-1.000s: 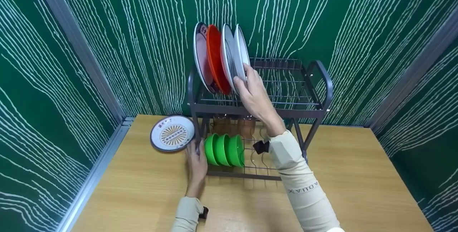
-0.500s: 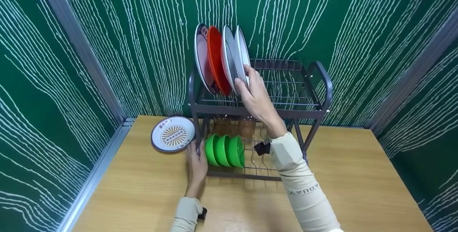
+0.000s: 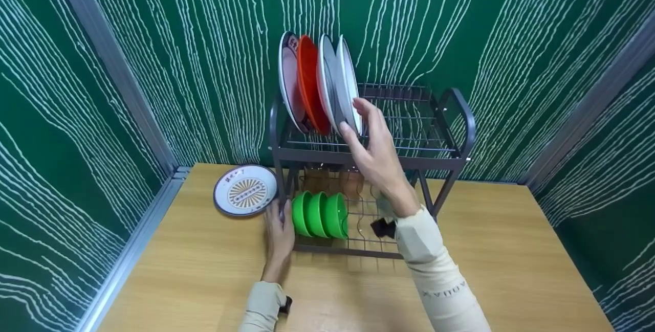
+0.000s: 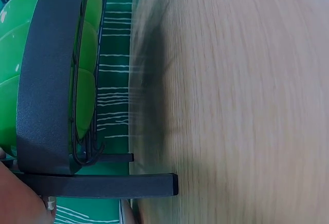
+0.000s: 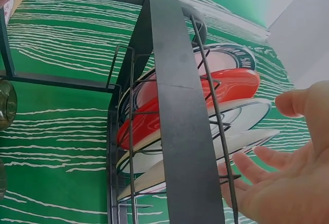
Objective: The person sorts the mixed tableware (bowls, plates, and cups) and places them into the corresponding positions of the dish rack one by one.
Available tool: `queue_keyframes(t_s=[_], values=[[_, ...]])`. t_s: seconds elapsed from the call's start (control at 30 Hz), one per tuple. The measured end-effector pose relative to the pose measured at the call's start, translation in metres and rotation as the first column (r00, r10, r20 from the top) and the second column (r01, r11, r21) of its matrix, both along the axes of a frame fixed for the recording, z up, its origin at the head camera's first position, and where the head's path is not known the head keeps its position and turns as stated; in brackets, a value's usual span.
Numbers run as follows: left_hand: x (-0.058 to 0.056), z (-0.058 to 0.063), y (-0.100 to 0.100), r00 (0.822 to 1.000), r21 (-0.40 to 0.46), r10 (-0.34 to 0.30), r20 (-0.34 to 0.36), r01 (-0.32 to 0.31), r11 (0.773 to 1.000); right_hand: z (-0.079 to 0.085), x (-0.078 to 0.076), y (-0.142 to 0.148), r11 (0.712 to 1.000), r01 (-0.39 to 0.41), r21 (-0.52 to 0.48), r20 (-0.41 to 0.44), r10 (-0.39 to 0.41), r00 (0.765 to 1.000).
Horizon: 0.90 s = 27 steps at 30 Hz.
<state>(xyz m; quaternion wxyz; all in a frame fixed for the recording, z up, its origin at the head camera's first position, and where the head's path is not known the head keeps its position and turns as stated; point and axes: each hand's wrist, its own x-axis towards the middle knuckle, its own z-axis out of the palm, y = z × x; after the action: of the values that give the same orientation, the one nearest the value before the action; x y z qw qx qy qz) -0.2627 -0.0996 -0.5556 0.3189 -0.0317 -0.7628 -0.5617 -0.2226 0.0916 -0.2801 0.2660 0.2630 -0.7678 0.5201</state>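
My right hand (image 3: pixel 377 155) is just right of and below the outermost white plate (image 3: pixel 349 84), fingers and thumb spread. In the right wrist view, this hand (image 5: pixel 293 183) shows a gap between thumb and plates. Four plates lean upright on the top tier of a dark metal dish rack (image 3: pixel 368 160): a patterned plate (image 3: pixel 289 73), a red plate (image 3: pixel 308 84), another white plate (image 3: pixel 327 79) and that outermost one. My left hand (image 3: pixel 279 235) grips the rack's left front leg, beside three green bowls (image 3: pixel 335 214) on the lower tier.
A patterned plate (image 3: pixel 245 191) lies flat on the wooden table (image 3: pixel 194 265), left of the rack. Brownish glasses (image 3: pixel 315 181) stand behind the bowls. A green wall (image 3: pixel 215 66) with white lines rises close behind the rack.
My right hand has let go of the outermost white plate and moved slightly down and right, its fingers spreading. The left hand stays at the rack's leg.
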Motion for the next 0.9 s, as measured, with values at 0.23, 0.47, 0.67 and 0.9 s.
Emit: queue_keyframes(t_s=[0.23, 0.47, 0.67, 0.9], values=[[0.003, -0.001, -0.005, 1.0, 0.006, -0.03, 0.009, 0.03, 1.0, -0.015, 0.021, 0.004, 1.0, 0.025, -0.016, -0.134, -0.027, 0.991], [0.007, 0.0, -0.013, 0.994, 0.107, -0.041, 0.105, 0.03, 0.994, -0.031, 0.045, 0.007, 1.0, 0.003, 0.008, -0.18, -0.001, 0.984], [0.003, 0.0, -0.02, 0.988, 0.177, 0.068, 0.139, -0.093, 0.98, -0.041, 0.058, 0.008, 0.999, -0.003, 0.037, -0.183, 0.009, 0.983], [0.0, -0.004, -0.028, 0.961, 0.222, 0.2, 0.189, -0.241, 0.945, -0.052, 0.068, 0.011, 0.999, -0.016, 0.051, -0.192, 0.025, 0.981]])
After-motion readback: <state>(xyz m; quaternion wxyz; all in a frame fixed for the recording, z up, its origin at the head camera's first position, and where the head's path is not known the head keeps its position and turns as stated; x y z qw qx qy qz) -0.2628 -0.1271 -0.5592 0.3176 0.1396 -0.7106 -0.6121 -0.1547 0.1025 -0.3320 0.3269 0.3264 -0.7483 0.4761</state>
